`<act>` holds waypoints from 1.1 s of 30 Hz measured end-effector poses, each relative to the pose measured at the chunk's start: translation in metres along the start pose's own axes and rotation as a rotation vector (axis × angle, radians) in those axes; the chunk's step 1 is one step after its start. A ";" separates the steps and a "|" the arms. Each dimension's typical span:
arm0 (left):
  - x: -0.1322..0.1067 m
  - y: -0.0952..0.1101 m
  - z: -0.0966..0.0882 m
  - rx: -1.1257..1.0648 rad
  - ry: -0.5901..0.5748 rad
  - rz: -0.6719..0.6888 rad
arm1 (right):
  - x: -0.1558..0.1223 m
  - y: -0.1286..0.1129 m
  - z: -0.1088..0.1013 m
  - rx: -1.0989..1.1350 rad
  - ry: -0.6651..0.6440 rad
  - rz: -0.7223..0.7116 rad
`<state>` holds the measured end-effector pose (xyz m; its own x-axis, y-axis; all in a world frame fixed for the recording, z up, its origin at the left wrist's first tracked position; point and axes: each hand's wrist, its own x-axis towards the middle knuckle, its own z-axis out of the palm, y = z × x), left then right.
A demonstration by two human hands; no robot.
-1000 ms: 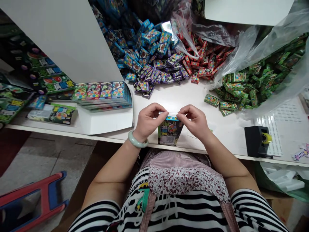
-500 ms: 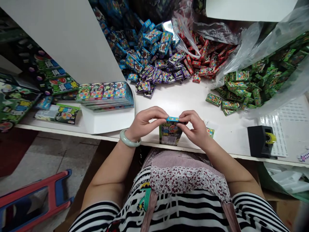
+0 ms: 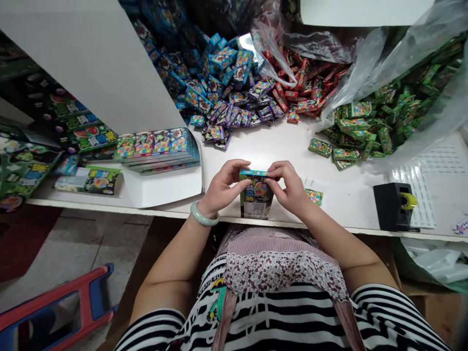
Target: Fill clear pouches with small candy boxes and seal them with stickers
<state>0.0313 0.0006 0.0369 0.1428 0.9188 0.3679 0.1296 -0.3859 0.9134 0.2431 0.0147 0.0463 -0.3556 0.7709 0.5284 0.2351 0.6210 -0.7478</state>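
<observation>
A small colourful carton [image 3: 256, 197] stands upright at the near edge of the white table [image 3: 270, 146]. My left hand [image 3: 224, 187], with a pale green bangle on its wrist, grips the carton's upper left side, fingers curled. My right hand [image 3: 288, 187] pinches the upper right corner, thumb on the front face. Both hands press at the blue top flap. A single small green packet [image 3: 314, 196] lies flat just right of my right hand.
Heaps of small boxes lie behind: blue and purple ones [image 3: 219, 83], red ones [image 3: 307, 83], green ones in clear plastic [image 3: 376, 122]. A stack of flat packs [image 3: 157, 146] rests on a white box at left. A black tape dispenser [image 3: 395, 207] stands right. A red-blue stool [image 3: 62, 307] is on the floor.
A strip of clear tape stretched between my fingertips has come down onto the carton's top. Both hands have since closed in on the carton's upper corners.
</observation>
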 end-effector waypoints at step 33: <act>0.012 -0.016 0.018 0.151 0.183 0.068 | 0.005 0.019 -0.110 0.135 -0.333 0.458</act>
<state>0.0483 0.0158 0.0238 -0.0223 0.8846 0.4657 0.2728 -0.4428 0.8541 0.3454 0.0460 0.0784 -0.5154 0.8570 0.0008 0.3221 0.1946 -0.9265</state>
